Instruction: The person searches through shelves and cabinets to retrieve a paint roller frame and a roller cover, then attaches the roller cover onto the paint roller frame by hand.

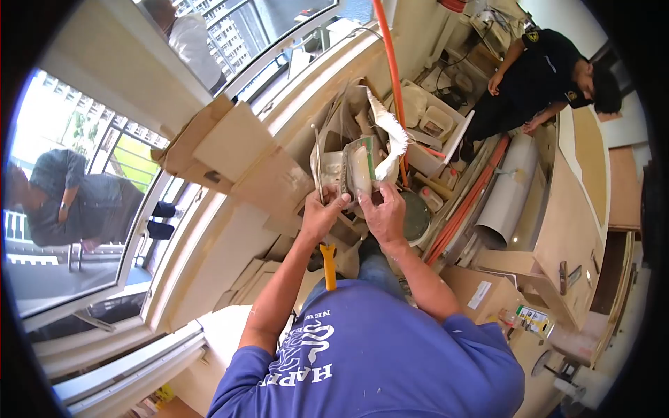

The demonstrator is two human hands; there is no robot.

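Observation:
Both of my hands are raised in front of my body, close together. My left hand [323,214] has its fingers closed at the lower left of a clear plastic package [359,171] with a green edge. The fingers of my right hand [383,211] pinch the same package's lower right. A thin pale rod [318,160] rises beside my left fingers; whether they grip it I cannot tell. Just beyond the package stands an open bag with a crumpled white rim [391,132], its contents partly hidden. A yellow handle [329,266] sticks up at my waist.
Cardboard [237,150] leans by the windows at left. An orange hose [391,63] hangs beyond the bag. At right are a grey roll [509,191], orange tubing [468,202] and a wooden board [575,237]. A person in dark clothes [543,76] stands back right; others are outside.

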